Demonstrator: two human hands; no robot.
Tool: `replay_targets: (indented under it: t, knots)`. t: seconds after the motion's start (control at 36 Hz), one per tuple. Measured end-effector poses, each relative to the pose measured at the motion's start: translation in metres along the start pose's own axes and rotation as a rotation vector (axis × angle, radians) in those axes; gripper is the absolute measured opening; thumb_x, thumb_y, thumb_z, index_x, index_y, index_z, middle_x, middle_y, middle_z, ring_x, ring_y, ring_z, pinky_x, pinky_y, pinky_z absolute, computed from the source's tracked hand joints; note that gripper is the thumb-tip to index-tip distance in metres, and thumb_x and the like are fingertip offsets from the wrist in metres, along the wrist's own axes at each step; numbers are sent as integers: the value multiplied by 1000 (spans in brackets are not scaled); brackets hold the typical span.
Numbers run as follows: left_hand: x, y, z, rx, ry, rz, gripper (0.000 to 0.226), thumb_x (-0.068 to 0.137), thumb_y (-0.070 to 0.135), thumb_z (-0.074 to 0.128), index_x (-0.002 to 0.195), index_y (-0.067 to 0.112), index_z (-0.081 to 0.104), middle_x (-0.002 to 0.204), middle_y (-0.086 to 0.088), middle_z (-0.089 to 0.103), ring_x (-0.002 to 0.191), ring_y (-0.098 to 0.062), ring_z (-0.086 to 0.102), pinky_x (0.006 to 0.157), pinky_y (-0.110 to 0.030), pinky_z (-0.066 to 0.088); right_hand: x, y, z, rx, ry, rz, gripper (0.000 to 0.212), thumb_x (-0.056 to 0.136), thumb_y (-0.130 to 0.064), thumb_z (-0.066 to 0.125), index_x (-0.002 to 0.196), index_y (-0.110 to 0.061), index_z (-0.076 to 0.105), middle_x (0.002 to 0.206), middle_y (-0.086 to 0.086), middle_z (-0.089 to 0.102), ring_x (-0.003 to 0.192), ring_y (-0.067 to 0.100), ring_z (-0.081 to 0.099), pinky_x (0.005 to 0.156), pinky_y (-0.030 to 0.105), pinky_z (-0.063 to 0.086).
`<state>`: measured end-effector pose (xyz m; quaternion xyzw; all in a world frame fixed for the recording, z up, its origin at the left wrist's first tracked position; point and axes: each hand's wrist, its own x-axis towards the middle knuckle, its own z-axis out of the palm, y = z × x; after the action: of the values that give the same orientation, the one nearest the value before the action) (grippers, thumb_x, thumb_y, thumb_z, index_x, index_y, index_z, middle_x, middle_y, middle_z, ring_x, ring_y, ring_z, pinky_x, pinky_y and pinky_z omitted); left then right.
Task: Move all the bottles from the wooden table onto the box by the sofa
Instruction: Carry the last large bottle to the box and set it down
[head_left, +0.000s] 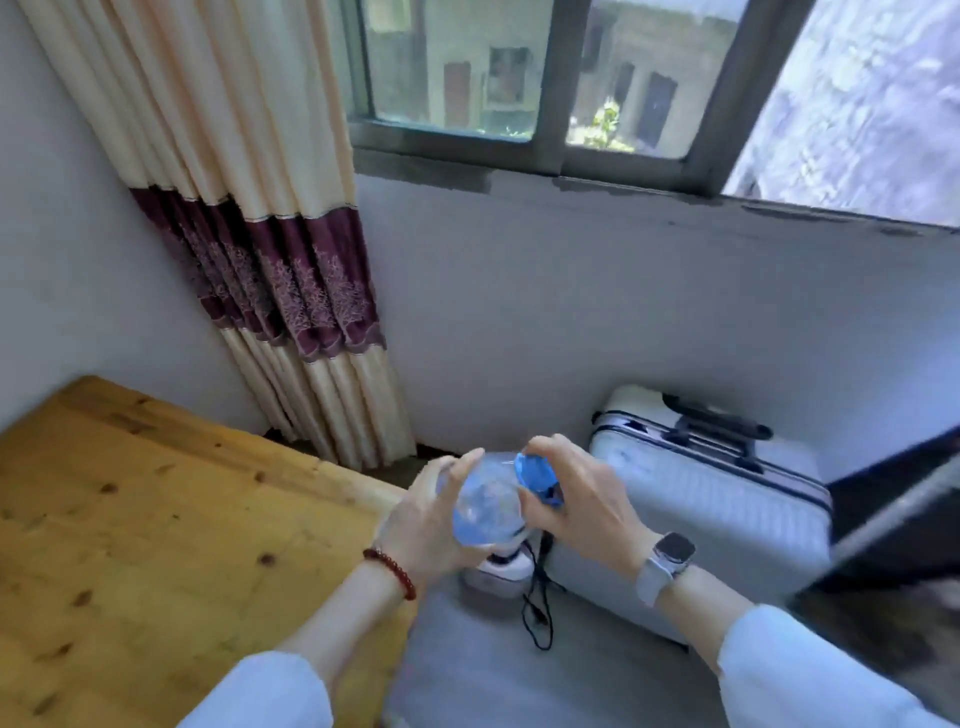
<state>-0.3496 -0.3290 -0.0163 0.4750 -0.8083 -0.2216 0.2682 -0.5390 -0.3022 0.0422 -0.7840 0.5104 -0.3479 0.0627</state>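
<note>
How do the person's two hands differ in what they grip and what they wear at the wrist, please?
The left hand wraps the clear bottle round its body, while the right hand pinches its blue cap end. The left wrist carries a red bead bracelet; the right wrist carries a pale watch. Both hold the same bottle in the air, beside the wooden table.

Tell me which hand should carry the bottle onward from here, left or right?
Left, probably. The left hand wraps the clear bottle around its body, a fuller hold. The right hand only pinches the blue cap with its fingers, a weaker hold for carrying.
</note>
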Motion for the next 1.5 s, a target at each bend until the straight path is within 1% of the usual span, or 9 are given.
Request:
replay_targets:
  t: [0.17,0.31,0.39,0.5,0.58,0.72,1.0,1.14,1.5]
  knots:
    - [-22,147,99,-118,-298,139,102,54,28,83,127,41,14,125,-6,41,105,-20,52,84,-22,41,-155,46,-108,-67,97,222,33,77,-34,54,103,-18,45,91,8,65,73,10,48,63,19,44]
    - [-43,261,198,-131,-546,269,102,56,33,82,137,27,21,127,-2,40,110,-18,49,83,-18,36,-283,77,-204,-273,218,379,30,74,-30,55,97,-12,47,90,7,58,77,20,56,68,27,48]
    - [-56,333,256,-152,-708,347,102,54,36,81,136,31,21,129,0,40,111,-18,49,86,-22,39,-358,89,-253,-371,315,499,30,73,-27,55,95,-9,50,96,0,47,83,14,47,73,17,39]
    - [-71,427,327,-154,-902,498,107,47,44,78,136,34,19,126,-1,42,110,-19,50,91,-31,44,-455,98,-312,-415,476,713,27,73,-25,51,97,-14,47,92,9,58,85,14,49,70,22,42]
    - [-84,495,379,-125,-1015,665,108,46,46,78,136,33,20,123,-4,45,107,-24,51,89,-36,46,-521,102,-354,-534,533,872,32,73,-27,49,103,-18,51,97,-3,46,78,14,50,64,24,42]
    - [-109,608,474,-82,-1128,885,107,50,43,81,136,32,19,121,-6,46,106,-27,52,88,-34,46,-627,116,-420,-667,576,1094,25,75,-29,48,99,-25,51,96,-6,41,70,22,57,51,34,49]
    - [-175,840,621,-151,-1353,1215,107,53,29,85,139,25,20,117,-6,41,104,-24,50,81,-21,38,-796,132,-565,-829,722,1408,22,77,-24,50,91,-9,58,94,10,59,85,16,50,74,21,42]
    - [-220,939,684,-173,-1439,1343,105,53,31,84,137,26,22,119,-7,41,103,-27,52,87,-32,46,-881,138,-625,-961,762,1486,20,77,-22,50,91,-9,57,90,11,60,84,24,54,78,28,44]
    - [-359,1198,861,-192,-1539,1381,108,52,27,86,137,28,20,129,-7,41,116,-23,43,90,-21,33,-1142,184,-811,-910,872,1581,22,76,-28,49,94,-16,53,95,10,58,85,17,53,68,31,49]
